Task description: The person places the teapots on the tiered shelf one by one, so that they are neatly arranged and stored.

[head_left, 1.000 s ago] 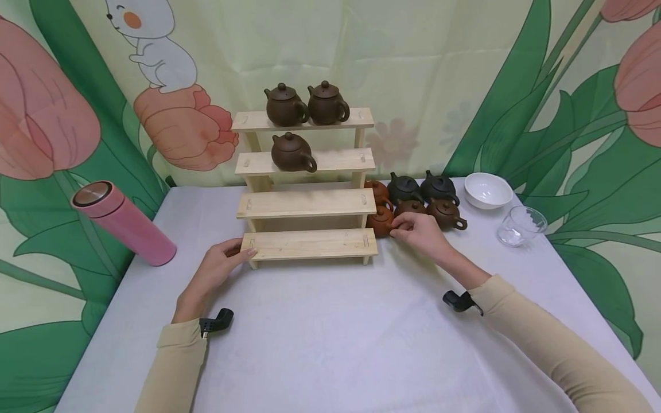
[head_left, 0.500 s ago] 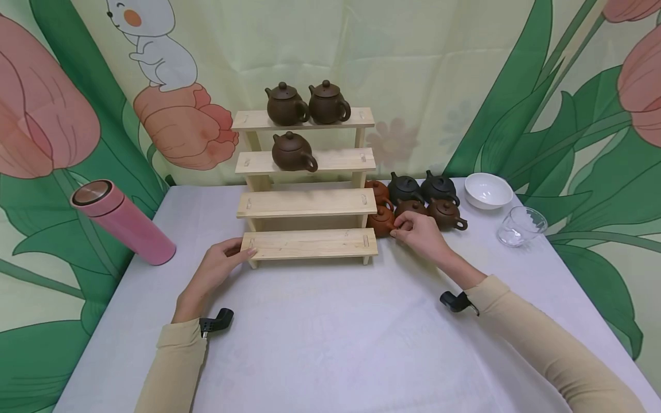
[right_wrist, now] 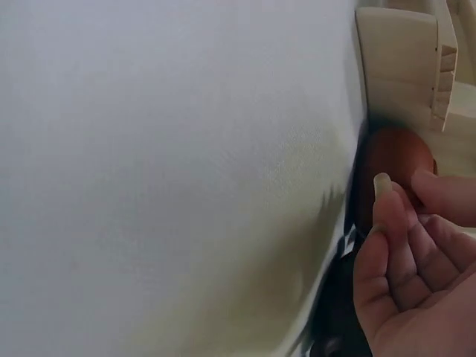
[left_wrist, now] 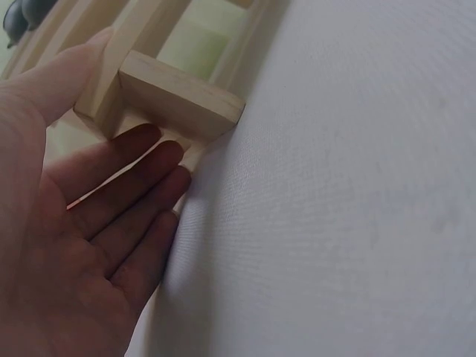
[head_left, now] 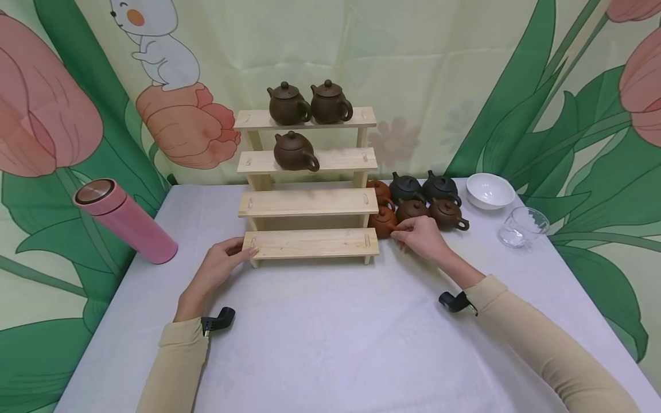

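My right hand (head_left: 422,237) pinches the handle side of a small reddish-orange teapot (head_left: 383,222) that stands on the cloth beside the stepped wooden stand (head_left: 310,244). In the right wrist view, thumb and forefinger meet at this teapot (right_wrist: 398,160); the handle itself is hidden. At the stand's left end, my left hand (head_left: 219,265) holds the lowest step, thumb on top. The left wrist view has the other fingers (left_wrist: 126,182) below the board end (left_wrist: 182,93). Two dark brown teapots (head_left: 289,104) sit on the top step, and one (head_left: 295,152) on the step below.
Right of the stand, another orange teapot (head_left: 379,192), two black teapots (head_left: 405,188) and two brown teapots (head_left: 447,214) stand close together. Farther right are a white bowl (head_left: 489,191) and a clear glass (head_left: 523,227). A pink thermos (head_left: 126,222) stands at left.
Both hands keep their places on the stand and the orange teapot. The whole head view has shifted very slightly; no object has visibly moved.
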Demonstrator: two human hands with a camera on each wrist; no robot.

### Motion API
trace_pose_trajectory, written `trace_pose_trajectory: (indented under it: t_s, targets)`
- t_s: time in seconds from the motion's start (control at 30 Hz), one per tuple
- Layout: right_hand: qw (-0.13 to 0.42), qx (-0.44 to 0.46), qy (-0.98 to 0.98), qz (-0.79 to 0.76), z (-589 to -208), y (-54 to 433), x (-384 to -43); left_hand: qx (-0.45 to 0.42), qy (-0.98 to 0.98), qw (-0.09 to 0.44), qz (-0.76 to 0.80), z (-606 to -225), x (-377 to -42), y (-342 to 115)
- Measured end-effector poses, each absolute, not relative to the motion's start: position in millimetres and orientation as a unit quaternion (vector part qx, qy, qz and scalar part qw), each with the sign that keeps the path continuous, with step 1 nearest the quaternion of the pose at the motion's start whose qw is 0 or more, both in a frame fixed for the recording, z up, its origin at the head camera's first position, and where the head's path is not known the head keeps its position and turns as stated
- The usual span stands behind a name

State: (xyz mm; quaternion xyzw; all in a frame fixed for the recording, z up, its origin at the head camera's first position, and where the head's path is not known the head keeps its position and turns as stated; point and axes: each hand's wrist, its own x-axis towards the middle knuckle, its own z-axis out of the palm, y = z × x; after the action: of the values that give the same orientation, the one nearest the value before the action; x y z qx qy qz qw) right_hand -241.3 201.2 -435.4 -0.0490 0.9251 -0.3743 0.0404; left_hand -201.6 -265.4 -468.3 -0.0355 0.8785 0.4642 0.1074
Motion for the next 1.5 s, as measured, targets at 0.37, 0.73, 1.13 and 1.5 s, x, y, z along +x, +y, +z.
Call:
trace_pose_trajectory:
  t_s: [0.37,0.73,1.13,1.5]
  targets:
    - [0.023,-0.065,0.926,-0.371,-433.5,211.3,-235.1,-0.033,0.882,0.103,0.459,-468.9,-201.1,-264.4]
    - [0.018,-0.064,0.931,-0.360,-428.3,216.9,-225.5,-0.031,0.877,0.102,0.468,-469.3,-200.6,-265.4]
    - [0.007,-0.065,0.934,-0.351,-421.5,227.5,-215.5,-0.030,0.878,0.101,0.466,-468.8,-202.0,-263.5]
    - [-0.017,-0.066,0.927,-0.370,-400.6,237.2,-207.0,-0.028,0.878,0.104,0.466,-468.6,-200.8,-265.3]
